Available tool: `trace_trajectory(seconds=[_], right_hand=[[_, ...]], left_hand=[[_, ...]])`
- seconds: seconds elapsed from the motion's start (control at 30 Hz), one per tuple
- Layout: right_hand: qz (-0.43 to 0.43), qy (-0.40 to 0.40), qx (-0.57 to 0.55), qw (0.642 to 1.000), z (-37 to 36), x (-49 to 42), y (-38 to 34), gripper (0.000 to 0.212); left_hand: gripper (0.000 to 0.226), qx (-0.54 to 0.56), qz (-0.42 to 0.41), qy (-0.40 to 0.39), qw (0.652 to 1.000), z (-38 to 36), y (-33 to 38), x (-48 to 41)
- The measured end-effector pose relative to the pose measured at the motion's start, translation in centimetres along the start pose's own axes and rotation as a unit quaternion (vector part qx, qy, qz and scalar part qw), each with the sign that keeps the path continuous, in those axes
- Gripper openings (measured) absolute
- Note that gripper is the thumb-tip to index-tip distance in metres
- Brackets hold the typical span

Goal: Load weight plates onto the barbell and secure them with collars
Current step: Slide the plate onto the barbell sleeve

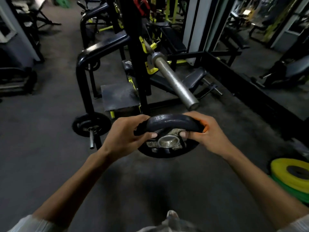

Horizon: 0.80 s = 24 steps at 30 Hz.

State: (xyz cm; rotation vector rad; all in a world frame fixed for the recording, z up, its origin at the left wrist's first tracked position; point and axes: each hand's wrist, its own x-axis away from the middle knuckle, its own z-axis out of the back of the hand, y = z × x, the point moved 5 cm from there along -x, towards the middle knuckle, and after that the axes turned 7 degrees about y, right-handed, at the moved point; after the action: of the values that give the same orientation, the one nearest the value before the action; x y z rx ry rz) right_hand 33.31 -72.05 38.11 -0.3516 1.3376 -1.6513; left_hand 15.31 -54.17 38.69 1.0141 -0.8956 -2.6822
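Two hands, left hand (124,135) and right hand (208,134), fingers clamped round the rim of a black weight plate (168,131) mid-frame, just below the bare barbell sleeve (175,79) end.

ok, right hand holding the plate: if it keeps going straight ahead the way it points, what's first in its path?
Probably the open end of the bare steel barbell sleeve, just ahead of the right hand and the black round weight plate. Depth is unclear from one view.
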Motion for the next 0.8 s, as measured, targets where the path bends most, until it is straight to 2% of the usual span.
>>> trace_trajectory(seconds=[0.23, 0.37, 0.5, 0.8], right_hand=[[0.039, -0.031, -0.015, 0.999, 9.0, -3.8, 1.8, 0.041], [0.052, -0.039, -0.024, 0.998, 11.8, -6.3, 2.8, 0.041], [0.06, -0.047, -0.032, 0.997, 12.6, -8.5, 3.6, 0.04], [0.065, -0.092, -0.029, 0.993, 12.1, -11.1, 6.1, 0.041]], left_hand=[[0.034, 0.066, 0.037, 0.053, 0.996, -6.0, 4.2, -5.4], [0.028, 0.005, 0.043, 0.073, 0.996, -7.3, 4.7, -8.2], [0.035, -0.039, 0.062, 0.102, 0.992, -7.7, 4.7, -10.1], [0.046, -0.015, 0.118, 0.091, 0.989, -9.1, 3.0, -10.8]])
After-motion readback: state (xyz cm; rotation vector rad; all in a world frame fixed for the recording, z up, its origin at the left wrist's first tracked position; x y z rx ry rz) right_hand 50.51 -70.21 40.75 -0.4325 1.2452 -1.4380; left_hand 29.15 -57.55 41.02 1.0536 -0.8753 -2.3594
